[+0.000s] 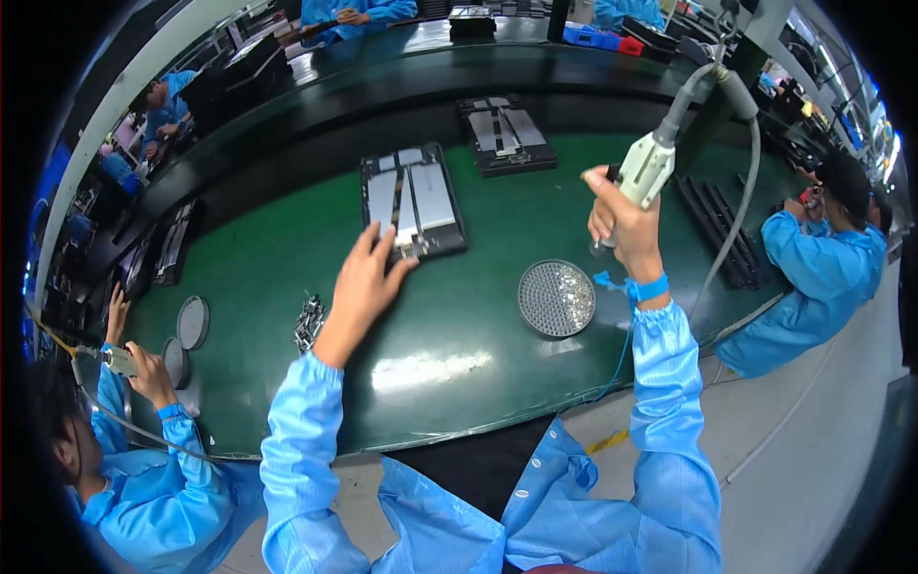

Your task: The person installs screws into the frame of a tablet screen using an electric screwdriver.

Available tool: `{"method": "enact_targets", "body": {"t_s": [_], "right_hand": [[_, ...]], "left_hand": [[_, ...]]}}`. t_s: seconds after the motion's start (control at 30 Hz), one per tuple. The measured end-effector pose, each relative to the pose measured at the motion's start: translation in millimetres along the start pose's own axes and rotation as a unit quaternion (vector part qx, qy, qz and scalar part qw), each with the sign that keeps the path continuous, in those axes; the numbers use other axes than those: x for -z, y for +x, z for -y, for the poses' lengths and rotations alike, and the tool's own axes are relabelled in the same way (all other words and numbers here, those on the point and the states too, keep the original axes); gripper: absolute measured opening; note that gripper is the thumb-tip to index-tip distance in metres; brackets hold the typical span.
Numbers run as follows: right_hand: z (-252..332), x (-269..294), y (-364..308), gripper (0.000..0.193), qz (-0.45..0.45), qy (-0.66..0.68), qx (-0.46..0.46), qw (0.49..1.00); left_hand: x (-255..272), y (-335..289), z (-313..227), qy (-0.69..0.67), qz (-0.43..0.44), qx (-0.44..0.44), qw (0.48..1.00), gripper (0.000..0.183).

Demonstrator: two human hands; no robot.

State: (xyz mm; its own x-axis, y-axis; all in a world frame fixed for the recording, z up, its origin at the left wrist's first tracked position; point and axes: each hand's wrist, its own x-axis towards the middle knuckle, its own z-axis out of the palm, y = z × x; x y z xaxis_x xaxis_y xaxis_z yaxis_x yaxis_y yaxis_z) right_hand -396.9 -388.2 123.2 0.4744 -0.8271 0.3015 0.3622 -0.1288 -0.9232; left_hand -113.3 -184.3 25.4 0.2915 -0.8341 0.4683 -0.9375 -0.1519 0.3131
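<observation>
An opened tablet [435,198] lies on the green bench, its pale battery panels and dark ribbon strip facing up. My left hand [361,287] rests at the tablet's near edge with fingers spread, fingertips on its lower left part. To the right, my right hand [626,225] is raised above the bench and wrapped round a pale electric screwdriver [650,167], which hangs from a cord. A blue band circles my right wrist. Below that hand sits a round grey dimpled tray [535,298] with small shiny screws on its right side. Left of my left wrist lies a pile of small metal pieces [309,323].
Another opened tablet [521,134] lies farther back. Long black strips [719,230] lie at the right, by the screwdriver's hanging cable [751,172]. Co-workers in blue sit left [163,497] and right [822,253]. Two round grey trays [193,322] stand near the left co-worker.
</observation>
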Motion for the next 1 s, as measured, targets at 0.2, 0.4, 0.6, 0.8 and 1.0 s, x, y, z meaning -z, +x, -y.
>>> {"method": "enact_targets", "body": {"t_s": [0.2,0.4,0.6,0.8,1.0], "right_hand": [[-15.1,26.9,3.9,0.010,-0.034,-0.007,0.000,0.999],[-18.2,30.7,-9.7,0.007,-0.017,0.017,-0.059,0.998],[-13.3,28.7,-20.0,0.012,0.019,-0.025,-0.042,0.999],[-14.5,29.9,-12.8,0.007,0.017,-0.014,-0.051,0.998],[-17.6,23.9,-14.5,0.009,0.037,-0.001,-0.045,0.998]], "left_hand": [[-27.3,95.5,56.2,0.022,0.012,0.039,0.999,0.057],[-59.7,165.5,0.5,0.022,-0.149,-0.080,0.985,0.038],[-147.8,229.3,-30.1,0.063,-0.022,0.195,0.979,0.092],[-153.9,227.9,-20.2,-0.004,-0.094,0.068,0.993,0.075],[-164.3,253.5,-23.6,0.033,0.053,0.236,0.970,0.113]]}}
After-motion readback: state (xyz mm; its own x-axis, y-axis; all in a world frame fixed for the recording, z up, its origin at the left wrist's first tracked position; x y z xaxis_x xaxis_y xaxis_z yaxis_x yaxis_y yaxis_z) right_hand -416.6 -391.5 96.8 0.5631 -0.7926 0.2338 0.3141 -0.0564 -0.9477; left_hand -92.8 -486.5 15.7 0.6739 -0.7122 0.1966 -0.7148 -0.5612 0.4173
